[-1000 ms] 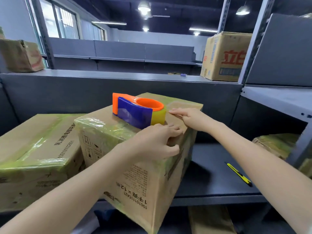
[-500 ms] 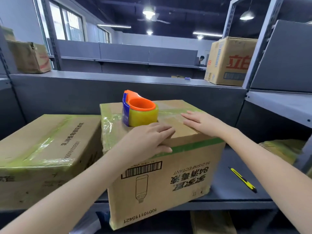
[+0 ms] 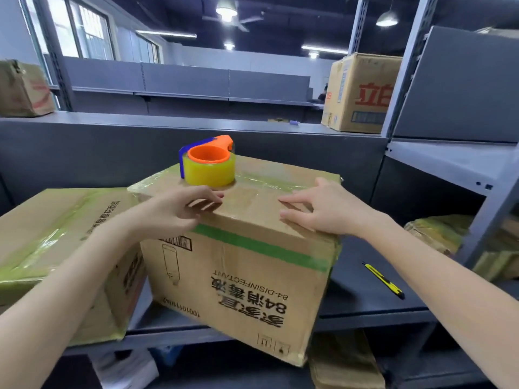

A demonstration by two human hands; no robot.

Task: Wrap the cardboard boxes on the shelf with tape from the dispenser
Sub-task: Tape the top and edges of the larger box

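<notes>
Utility knife (image 3: 383, 281): yellow and black, lying flat at lower right.
Windows (image 3: 84, 32): upper left, daylight behind.
Ceiling lamps (image 3: 226, 9): lit, one beside a fan (image 3: 245, 25).
Purple object (image 3: 294, 122): far back — too small to tell.

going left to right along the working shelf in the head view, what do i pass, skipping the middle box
taped left box → left hand → right hand → yellow box cutter → far-right wrapped box

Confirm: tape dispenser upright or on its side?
On its side: the tape dispenser lies flat on the box top, orange core opening facing up.
</notes>
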